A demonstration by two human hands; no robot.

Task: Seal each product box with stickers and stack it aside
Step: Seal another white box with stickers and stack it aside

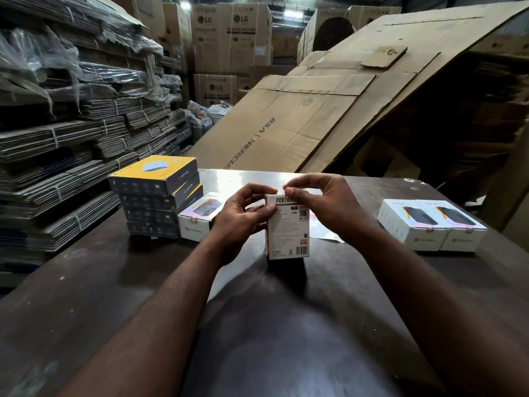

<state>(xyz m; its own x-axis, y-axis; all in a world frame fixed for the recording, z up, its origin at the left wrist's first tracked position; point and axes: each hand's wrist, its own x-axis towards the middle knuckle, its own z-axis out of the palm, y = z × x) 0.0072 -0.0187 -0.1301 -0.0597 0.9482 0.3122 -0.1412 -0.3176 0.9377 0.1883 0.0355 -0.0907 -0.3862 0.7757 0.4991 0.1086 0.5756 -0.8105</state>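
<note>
While in left hand (240, 217) and right hand (326, 209) grip, one box (287, 233); four stacked boxes (154, 174) (150, 200) (148, 216) (153, 230), three loose boxes (197, 220) (406, 222) (458, 229).

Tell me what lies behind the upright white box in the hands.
A pale glossy sheet lies flat on the table behind the upright white box, showing beneath the right hand. The box and that hand cover most of it, so any stickers cannot be seen.

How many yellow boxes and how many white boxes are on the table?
Yellow boxes: 4
White boxes: 4
Total: 8
</note>
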